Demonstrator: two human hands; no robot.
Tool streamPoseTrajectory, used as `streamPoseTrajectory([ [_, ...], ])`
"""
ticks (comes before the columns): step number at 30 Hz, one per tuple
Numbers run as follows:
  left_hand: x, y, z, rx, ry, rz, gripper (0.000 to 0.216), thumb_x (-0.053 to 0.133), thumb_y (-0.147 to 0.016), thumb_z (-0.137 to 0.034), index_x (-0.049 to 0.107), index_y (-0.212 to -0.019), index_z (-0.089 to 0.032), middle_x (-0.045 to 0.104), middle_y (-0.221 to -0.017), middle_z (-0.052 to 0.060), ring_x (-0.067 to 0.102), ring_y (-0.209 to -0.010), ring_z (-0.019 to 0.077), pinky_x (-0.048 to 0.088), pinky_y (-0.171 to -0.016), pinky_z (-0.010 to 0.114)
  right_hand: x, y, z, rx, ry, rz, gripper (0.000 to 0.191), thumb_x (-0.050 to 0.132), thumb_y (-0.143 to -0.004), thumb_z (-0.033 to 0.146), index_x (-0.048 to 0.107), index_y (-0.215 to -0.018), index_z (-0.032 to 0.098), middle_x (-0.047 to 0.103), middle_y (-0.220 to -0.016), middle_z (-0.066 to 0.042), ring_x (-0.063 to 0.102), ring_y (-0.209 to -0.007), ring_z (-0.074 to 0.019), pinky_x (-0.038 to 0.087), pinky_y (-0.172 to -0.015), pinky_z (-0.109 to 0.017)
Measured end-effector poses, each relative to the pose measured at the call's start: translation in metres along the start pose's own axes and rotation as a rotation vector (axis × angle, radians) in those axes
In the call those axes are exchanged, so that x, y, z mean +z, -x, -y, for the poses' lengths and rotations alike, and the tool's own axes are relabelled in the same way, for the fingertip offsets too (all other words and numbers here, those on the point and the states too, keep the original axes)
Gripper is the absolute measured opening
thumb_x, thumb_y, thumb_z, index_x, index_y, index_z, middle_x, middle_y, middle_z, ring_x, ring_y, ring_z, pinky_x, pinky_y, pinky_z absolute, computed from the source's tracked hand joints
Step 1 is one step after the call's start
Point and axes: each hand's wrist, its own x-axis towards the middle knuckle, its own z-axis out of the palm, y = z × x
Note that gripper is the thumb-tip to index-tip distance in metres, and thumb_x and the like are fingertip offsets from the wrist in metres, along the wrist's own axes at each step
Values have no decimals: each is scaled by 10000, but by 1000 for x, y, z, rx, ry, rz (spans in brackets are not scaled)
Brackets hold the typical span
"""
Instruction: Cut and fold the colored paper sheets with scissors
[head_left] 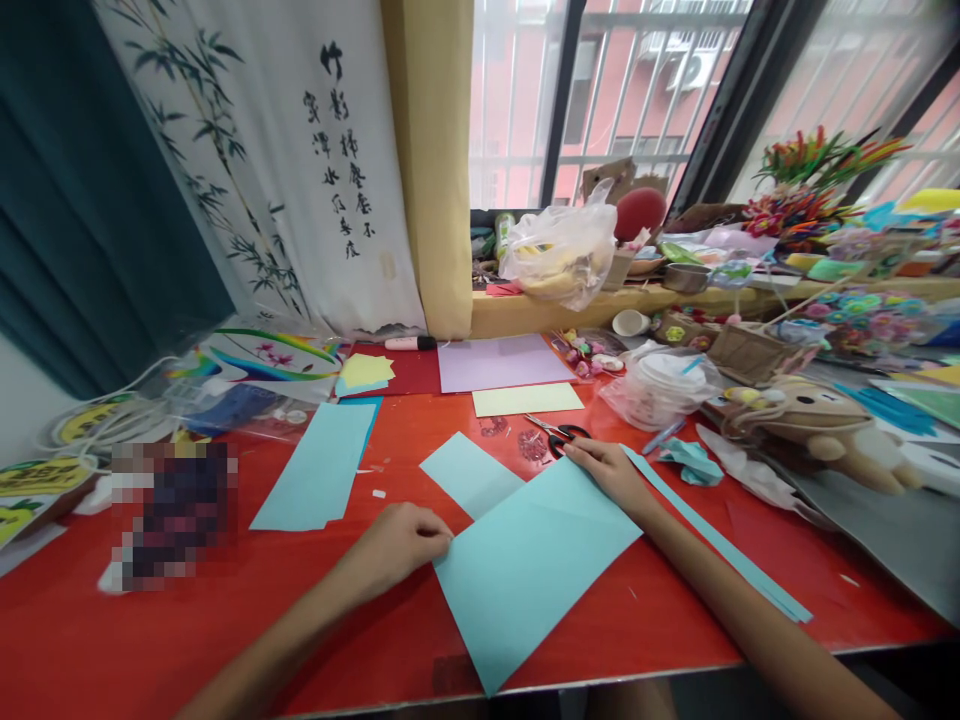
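Observation:
A light blue paper sheet (525, 560) lies folded on the red table (225, 600) in front of me. My left hand (401, 545) is closed in a pinch on the sheet's left corner. My right hand (611, 470) rests with curled fingers on the sheet's top right corner, pressing it down. Just beyond that hand lie scissors (559, 432) with black handles. A smaller blue piece (469, 472) peeks out from under the sheet. A narrow blue strip (720, 545) runs along my right forearm.
A stack of blue sheets (319, 465) lies to the left, with lilac paper (499, 362) and pale yellow paper (527, 399) further back. A plush toy (810, 425), plastic bags (562, 250), and craft clutter crowd the right side and windowsill. A pixelated patch (176, 510) sits at left.

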Motion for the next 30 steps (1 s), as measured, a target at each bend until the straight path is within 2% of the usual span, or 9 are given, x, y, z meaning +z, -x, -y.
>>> streamPoseTrajectory([
  [3, -4, 12, 10, 48, -72, -53, 232, 406, -692, -239, 620, -683, -150, 620, -738, 13, 538, -721, 158, 357, -648, 240, -1, -1, -2, 10, -12, -7, 393, 437, -825, 492, 395, -602, 171, 323, -599, 23, 324, -555, -94, 256, -487, -230],
  [7, -18, 26, 27, -16, -122, -96, 207, 405, -727, -248, 588, -687, -161, 636, -764, 16, 561, -740, 165, 378, -686, 252, -1, -2, -6, 40, -40, -46, 377, 408, -839, 494, 401, -638, 176, 327, -611, 23, 328, -559, -96, 263, -487, -227],
  [11, -31, 24, 16, 15, -75, -260, 258, 383, -792, -312, 603, -783, -178, 647, -876, 29, 561, -856, 190, 388, -777, 284, 3, -1, 0, 29, -54, 7, 381, 433, -824, 506, 396, -627, 182, 345, -608, 27, 345, -557, -99, 270, -491, -227],
  [14, -21, -5, -16, 170, -117, -293, 308, 365, -815, -298, 618, -946, -181, 622, -999, 46, 547, -921, 190, 393, -813, 293, 7, 1, 6, 21, -57, 45, 391, 425, -826, 513, 384, -615, 187, 349, -593, 31, 349, -543, -100, 269, -486, -227],
  [16, -5, -37, -42, 300, -187, -214, 311, 377, -810, -262, 602, -998, -161, 612, -1029, 63, 554, -909, 186, 410, -786, 288, 9, 2, 7, 26, -58, 58, 391, 416, -828, 517, 391, -618, 188, 359, -589, 32, 358, -542, -102, 277, -485, -226],
  [19, 23, -91, -75, 381, -208, -123, 238, 490, -742, -216, 624, -932, -167, 646, -939, 40, 577, -842, 168, 427, -720, 246, 9, 0, 6, 32, -62, 61, 376, 426, -822, 520, 439, -652, 185, 402, -615, 27, 397, -575, -113, 313, -515, -230],
  [21, 38, -120, -88, 386, -209, -130, 182, 479, -746, -207, 632, -826, -149, 659, -851, 50, 586, -783, 171, 425, -679, 248, 8, -2, 3, 42, -69, 29, 369, 409, -826, 527, 470, -703, 184, 438, -657, 15, 425, -619, -129, 342, -554, -241],
  [25, 48, -149, -94, 381, -184, -185, 175, 461, -749, -236, 613, -743, -150, 658, -794, 54, 581, -757, 181, 407, -647, 259, 6, -4, -3, 72, -100, -33, 379, 334, -854, 533, 481, -785, 191, 479, -733, -13, 451, -692, -160, 372, -613, -265],
  [30, 47, -153, -88, 391, -134, -153, 117, 485, -699, -234, 580, -690, -166, 623, -718, 14, 555, -708, 160, 373, -599, 240, 5, -5, -6, 78, -178, 28, 373, 409, -827, 535, 512, -756, 184, 494, -722, -10, 455, -679, -151, 364, -596, -254],
])
